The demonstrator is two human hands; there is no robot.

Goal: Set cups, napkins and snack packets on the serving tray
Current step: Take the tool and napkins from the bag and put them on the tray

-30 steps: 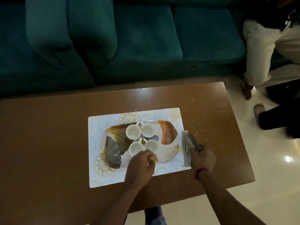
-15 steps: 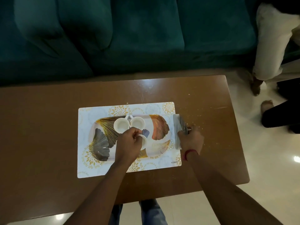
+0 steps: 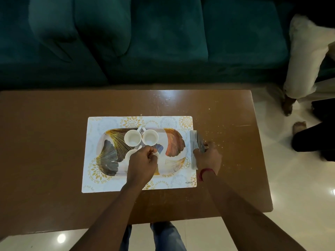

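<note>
Fingers [image 3: 152,154] of left hand [image 3: 143,164] curled narrow over the near cups at frame centre, pinching something too small to make out. Right hand [image 3: 208,157] closed around shiny silver snack packets [image 3: 195,142], held upright just right of the tray's right end, over the mat's edge. Rested at centre: oval serving tray with gold, grey and copper leaf print [image 3: 175,142], carrying two round white cups [image 3: 132,138] side by side along its far edge, handles meeting between them. Showed partly under the left hand: a third white cup [image 3: 130,154]; hid a fourth, only a rim sliver visible. Lay beneath the tray: white rectangular placemat with gold floral medallions [image 3: 94,183], on a glossy brown wooden table [image 3: 45,133]. Filled the upper frame: teal velvet sofa [image 3: 145,42]. Stood at upper right: legs of another person [image 3: 306,57] on pale tiled floor.
</note>
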